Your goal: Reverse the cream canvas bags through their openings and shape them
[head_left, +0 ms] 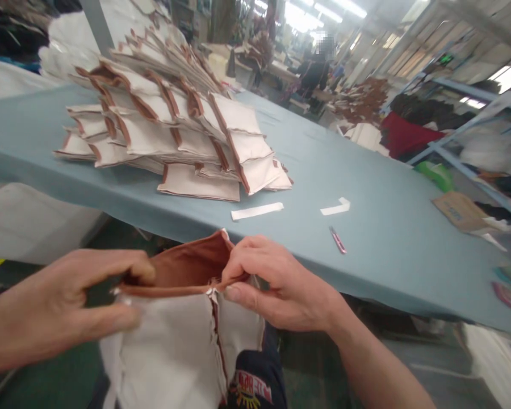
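Note:
A cream cloth bag with a brown lining and brown trim hangs in front of me, below the table edge. My left hand pinches its brown rim on the left side, thumb outside and fingers inside the opening. My right hand grips the rim on the right, fingers curled over the edge near a side seam. The mouth of the bag is pulled open between the two hands.
A blue-grey table carries a large pile of similar cream and brown pieces, two white strips and a small pink tool. Metal shelves with cloth stand at the right. A person stands far back.

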Available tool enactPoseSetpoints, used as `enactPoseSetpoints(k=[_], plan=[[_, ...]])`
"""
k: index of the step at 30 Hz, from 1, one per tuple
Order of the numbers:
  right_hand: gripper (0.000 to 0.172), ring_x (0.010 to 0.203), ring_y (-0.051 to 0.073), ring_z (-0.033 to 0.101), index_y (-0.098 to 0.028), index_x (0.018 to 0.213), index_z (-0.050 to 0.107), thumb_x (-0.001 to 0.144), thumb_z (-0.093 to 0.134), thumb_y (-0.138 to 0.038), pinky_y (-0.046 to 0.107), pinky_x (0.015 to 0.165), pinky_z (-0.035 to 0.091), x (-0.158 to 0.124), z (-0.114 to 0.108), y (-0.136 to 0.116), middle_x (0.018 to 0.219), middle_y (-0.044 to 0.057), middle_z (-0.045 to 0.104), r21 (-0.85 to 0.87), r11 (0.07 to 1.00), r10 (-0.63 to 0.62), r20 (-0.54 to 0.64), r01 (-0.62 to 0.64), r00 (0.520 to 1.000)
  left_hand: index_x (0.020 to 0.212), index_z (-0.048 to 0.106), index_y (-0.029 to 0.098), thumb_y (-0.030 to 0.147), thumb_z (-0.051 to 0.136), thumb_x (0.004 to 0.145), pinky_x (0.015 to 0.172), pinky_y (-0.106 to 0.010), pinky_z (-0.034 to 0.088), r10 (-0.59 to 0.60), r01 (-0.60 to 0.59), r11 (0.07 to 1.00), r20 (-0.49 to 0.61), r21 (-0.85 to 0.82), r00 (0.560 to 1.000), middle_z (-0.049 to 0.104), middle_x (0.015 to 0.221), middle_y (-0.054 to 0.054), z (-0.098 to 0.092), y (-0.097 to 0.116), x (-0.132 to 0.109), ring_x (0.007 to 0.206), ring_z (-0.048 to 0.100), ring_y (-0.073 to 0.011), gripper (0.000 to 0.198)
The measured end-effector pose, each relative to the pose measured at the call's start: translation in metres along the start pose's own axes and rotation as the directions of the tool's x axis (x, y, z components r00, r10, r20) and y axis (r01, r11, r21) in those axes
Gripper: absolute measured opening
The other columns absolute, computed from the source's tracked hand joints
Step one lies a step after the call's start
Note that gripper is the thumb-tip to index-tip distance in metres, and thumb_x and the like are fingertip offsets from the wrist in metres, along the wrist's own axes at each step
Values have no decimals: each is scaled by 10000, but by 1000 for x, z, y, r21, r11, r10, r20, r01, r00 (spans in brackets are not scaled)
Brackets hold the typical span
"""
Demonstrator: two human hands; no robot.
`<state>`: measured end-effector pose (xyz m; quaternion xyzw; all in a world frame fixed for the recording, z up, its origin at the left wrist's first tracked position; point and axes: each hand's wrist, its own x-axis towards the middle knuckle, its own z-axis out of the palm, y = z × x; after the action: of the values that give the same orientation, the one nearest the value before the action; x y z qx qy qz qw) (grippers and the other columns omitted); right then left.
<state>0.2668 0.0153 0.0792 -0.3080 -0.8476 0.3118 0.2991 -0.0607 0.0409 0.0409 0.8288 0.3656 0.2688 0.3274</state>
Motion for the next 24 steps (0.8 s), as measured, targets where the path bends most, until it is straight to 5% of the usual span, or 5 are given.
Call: enactPoseSetpoints(k=[3,8,13,24], plan=[[216,928,194,666,-231,937,607,1152,598,-239,366,978,512,8,-9,-13,946,28,734,-23,999,25,10,-25,1000,1075,796,251,350,769,957,818,-208,505,153,-156,984,30,91,988,831,1002,57,-2,16,27,873,723,-163,156],[237,853,186,613,-253,894,540,1129,569,-230,409,1061,495,7,-5,-16,863,-13,655,-90,993,79,10,-78,997,1028,721,252,185,592,997,943,-325,524,409,-408,897,30,170,912,829,1037,4,14,48,50,972,757,-208,148],[229,857,191,605,-257,902,531,1126,576,-233,394,1004,507,-2,0,-9,863,-11,656,-64,993,99,21,-97,995,998,709,259,134,559,970,769,-289,524,345,-348,933,42,93,938,804,907,47,26,53,54,809,749,-164,198],[235,854,185,579,-255,894,518,1122,567,-227,362,928,474,-9,3,7,862,-15,633,2,998,59,-48,-59,997,951,715,242,115,559,977,694,-210,457,322,-330,943,138,34,937,733,799,91,27,47,66,710,683,-86,202]])
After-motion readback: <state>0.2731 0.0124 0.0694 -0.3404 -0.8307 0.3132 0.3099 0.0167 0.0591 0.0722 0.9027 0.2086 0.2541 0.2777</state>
